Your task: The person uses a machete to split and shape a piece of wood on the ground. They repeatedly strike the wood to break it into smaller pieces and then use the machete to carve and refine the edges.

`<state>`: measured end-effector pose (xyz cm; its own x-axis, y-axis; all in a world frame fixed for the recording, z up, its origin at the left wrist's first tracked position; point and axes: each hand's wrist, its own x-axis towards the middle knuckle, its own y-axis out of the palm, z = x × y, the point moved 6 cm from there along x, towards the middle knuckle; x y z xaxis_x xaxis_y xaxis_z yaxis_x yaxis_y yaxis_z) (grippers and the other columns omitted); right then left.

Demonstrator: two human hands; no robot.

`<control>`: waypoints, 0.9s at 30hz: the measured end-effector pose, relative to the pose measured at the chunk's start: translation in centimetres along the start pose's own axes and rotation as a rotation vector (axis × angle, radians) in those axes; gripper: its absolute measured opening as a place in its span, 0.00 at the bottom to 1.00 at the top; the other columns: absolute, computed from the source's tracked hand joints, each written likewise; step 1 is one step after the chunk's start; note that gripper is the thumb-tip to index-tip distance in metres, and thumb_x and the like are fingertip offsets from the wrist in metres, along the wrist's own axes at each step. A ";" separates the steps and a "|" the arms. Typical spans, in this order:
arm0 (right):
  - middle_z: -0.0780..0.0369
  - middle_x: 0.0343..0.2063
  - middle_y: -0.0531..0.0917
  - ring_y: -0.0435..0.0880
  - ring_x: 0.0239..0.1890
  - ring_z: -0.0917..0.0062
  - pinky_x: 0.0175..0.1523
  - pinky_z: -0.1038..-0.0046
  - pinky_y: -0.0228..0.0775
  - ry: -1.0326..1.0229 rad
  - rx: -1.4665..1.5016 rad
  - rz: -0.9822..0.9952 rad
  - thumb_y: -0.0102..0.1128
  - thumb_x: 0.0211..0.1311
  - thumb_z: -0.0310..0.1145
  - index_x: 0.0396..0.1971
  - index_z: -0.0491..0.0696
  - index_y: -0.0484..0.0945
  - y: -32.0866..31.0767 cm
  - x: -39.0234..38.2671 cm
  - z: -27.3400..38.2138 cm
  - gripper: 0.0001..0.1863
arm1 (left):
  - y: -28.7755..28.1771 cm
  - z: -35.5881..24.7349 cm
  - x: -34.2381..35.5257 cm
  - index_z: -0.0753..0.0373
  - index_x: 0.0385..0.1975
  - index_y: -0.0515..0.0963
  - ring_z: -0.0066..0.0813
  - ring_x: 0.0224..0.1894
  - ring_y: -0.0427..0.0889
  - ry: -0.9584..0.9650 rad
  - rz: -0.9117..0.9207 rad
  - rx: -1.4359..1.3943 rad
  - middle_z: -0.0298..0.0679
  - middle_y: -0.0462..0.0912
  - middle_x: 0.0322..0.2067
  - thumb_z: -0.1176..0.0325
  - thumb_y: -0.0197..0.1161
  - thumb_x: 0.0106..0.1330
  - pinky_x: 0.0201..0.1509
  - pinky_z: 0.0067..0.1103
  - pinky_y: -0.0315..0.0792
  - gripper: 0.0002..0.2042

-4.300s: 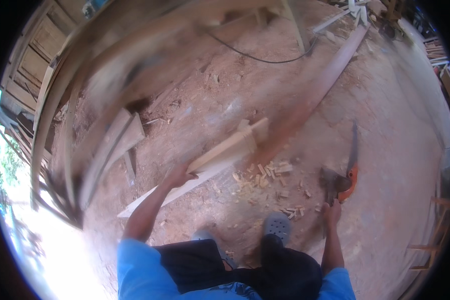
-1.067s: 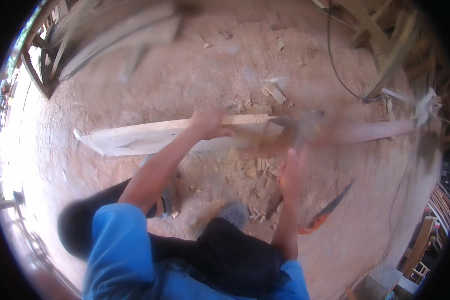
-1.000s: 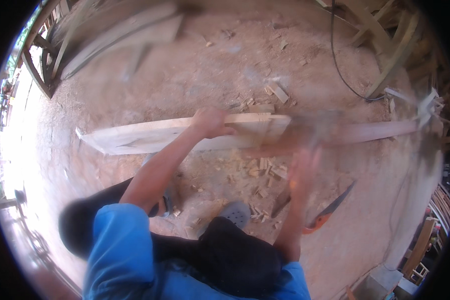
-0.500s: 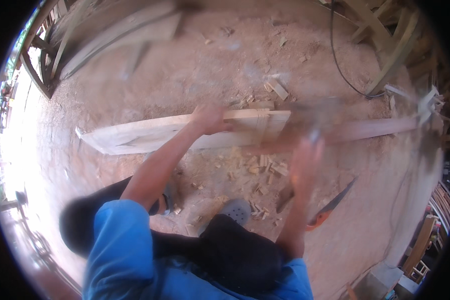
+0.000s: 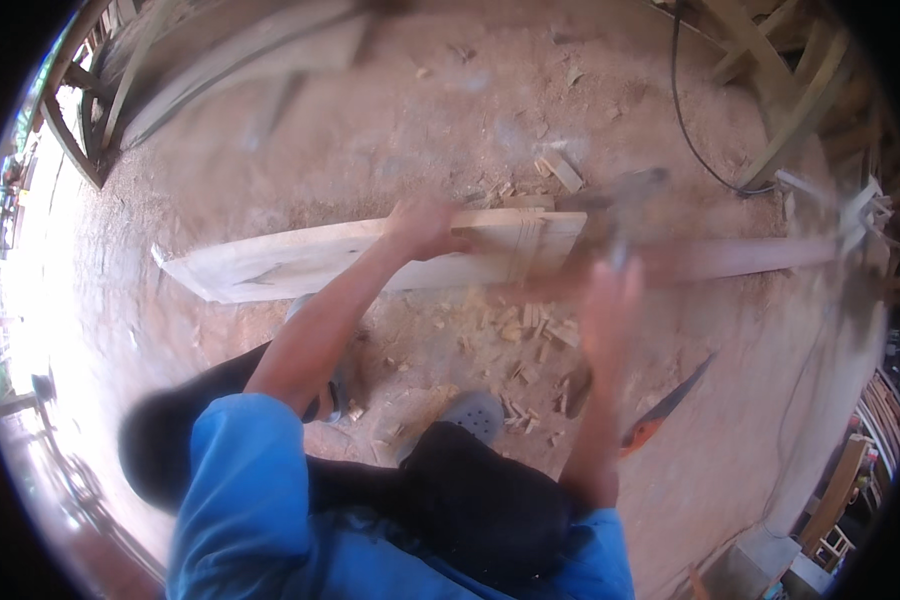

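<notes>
Pale wooden plank [image 5: 320, 257] lay crosswise in front of your feet, low at the floor [image 5: 370, 140], its long axis running left to right, with the tapered end off to your left and the blunt end toward your right. Your left hand [image 5: 422, 231] was the one on it: its grip was closed over the far edge, a little right of the plank's middle, fingertips hidden. Your right hand [image 5: 610, 305] was blurred, its grip apparently wrapped around the handle of a hatchet-like tool [image 5: 633, 189], whose dark, smeared head stood just beside the blunt end. That end was the key place: it lay to the right of your left hand and ahead, slightly left, of your right one, though blur hid whether the head touched wood. A reddish board [image 5: 750, 257] stretched rightward from near there, wood chips [image 5: 538, 330] littered the floor between the plank and your grey clog [image 5: 475, 413], and an orange-handled handsaw [image 5: 670, 403] lay right of your right hand, nearer you.
</notes>
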<state>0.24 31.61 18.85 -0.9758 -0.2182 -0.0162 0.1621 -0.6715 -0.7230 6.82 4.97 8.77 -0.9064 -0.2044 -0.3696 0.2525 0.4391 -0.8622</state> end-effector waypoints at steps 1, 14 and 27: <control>0.55 0.32 0.83 0.83 0.29 0.71 0.34 0.70 0.77 0.094 0.159 -0.027 0.53 0.76 0.41 0.73 0.41 0.59 -1.9 0.1 0.0 0.32 | 0.1 0.2 0.1 0.52 0.53 0.82 0.47 0.49 0.86 -0.016 0.016 0.004 0.45 0.88 0.41 0.33 0.69 0.56 0.57 0.41 0.77 0.33; 0.51 0.38 0.85 0.84 0.36 0.62 0.43 0.62 0.75 -0.128 -0.006 0.033 0.52 0.76 0.44 0.70 0.38 0.62 -0.4 -0.3 0.8 0.31 | 0.2 0.4 0.1 0.51 0.58 0.80 0.49 0.48 0.87 -0.009 -0.052 0.069 0.47 0.89 0.40 0.27 0.66 0.53 0.57 0.43 0.77 0.40; 0.45 0.44 0.84 0.85 0.46 0.53 0.49 0.58 0.76 -0.143 -0.140 0.235 0.53 0.77 0.43 0.64 0.42 0.69 1.1 0.0 2.3 0.26 | 0.4 0.0 -0.6 0.52 0.52 0.81 0.50 0.45 0.87 0.002 -0.046 0.008 0.45 0.89 0.36 0.34 0.70 0.55 0.52 0.43 0.78 0.32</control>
<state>0.73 29.24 19.63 -0.8817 -0.4601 -0.1042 0.3496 -0.4891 -0.7991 7.50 5.27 8.61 -0.9180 -0.2220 -0.3287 0.2134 0.4222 -0.8810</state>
